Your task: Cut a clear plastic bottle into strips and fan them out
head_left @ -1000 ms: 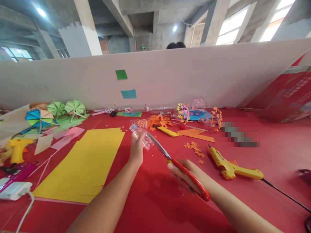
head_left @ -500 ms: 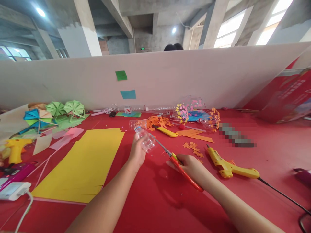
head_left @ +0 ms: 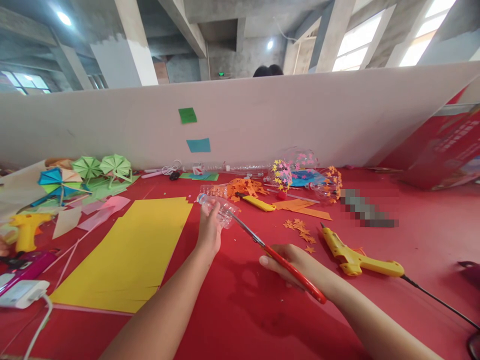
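Red table (head_left: 232, 320) takes up the foreground, w/ the yellow sheets (head_left: 131, 250) on its L side; yellow glue gun (head_left: 348, 255) lies well R of the sheets, tip pointing away; red-handled scissors (head_left: 307, 286) slant up toward the sheets' far R corner; clear bottle (head_left: 227, 212) is just R of that same corner, tilted, neck toward the sheets; yellow cutter (head_left: 258, 202) and orange stars (head_left: 299, 227) lie farther R of the sheets.

Just changed: bottle has tipped flatter & its neck has swung L vs. a moment ago; that puts its far end at the scissor blades, so the angle looks workable for a cut, tho can't tell if the blades are apart or biting.

L hand (head_left: 210, 227) is clamped on the bottle near the neck, body sticking out R past the fingers; R hand (head_left: 294, 257) is closed round the scissor handles, bottle ahead & L of it, apart from the fingers.
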Demonstrator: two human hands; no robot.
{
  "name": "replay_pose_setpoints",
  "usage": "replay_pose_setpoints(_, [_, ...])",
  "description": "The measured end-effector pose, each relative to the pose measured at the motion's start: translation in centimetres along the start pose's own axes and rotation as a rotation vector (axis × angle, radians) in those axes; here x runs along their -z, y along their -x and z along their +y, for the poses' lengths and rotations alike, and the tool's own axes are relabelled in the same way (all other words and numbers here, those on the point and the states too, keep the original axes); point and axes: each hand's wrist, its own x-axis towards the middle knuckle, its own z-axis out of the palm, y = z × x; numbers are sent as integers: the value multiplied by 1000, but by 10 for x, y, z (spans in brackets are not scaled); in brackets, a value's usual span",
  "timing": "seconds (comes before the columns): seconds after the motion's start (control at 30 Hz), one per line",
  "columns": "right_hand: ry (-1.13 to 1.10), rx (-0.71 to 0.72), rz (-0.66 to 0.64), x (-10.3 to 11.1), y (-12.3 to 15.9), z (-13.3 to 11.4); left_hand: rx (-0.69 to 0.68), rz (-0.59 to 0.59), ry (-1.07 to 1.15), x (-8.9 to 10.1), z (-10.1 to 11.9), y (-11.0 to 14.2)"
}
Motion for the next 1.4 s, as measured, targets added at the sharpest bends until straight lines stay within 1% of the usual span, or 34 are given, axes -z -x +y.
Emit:
replay_pose_setpoints(0.07, [-14,-10,17,-1,-1,-1,15,-51,3,-1,1,3])
replay_pose_setpoints(0.17, [-5,-34,23,-1,-3,-1,48,-160,81,-2,6,7])
replay_pose_setpoints(0.3, [-1,-53,21,0,-6,1,159,-309,237,-2,13,8])
replay_pose_setpoints(0.4, [22,-52,26,2,-8,2,243,-351,278,-2,15,8])
replay_pose_setpoints(0.5, [51,-46,30,2,-9,3,262,-320,250,-2,14,6])
replay_pose_setpoints(0.6, [81,-54,52,1,-8,2,245,-228,192,-3,13,3])
replay_pose_setpoints(0.67, [90,-57,77,-1,-8,0,233,-193,171,-2,12,1])
replay_pose_setpoints(0.77, [79,-57,89,-2,-8,-1,212,-200,180,-1,13,0])
replay_pose_setpoints(0.87, [33,-56,63,-2,-9,0,219,-216,191,1,12,-2])
replay_pose_setpoints(1.07, [19,-58,60,2,-12,-6,185,-185,194,3,13,-7])
replay_pose_setpoints(1.2, [15,-30,22,8,-14,-17,158,-165,144,3,17,-10])
replay_pose_setpoints(1.27, [2,-6,-11,11,-17,-20,122,-136,107,2,18,-12])
replay_pose_setpoints(1.33, [-19,24,-49,14,-21,-21,76,-87,74,1,18,-14])
replay_pose_setpoints(1.4, [-45,55,-76,15,-25,-19,37,-66,42,0,17,-15])
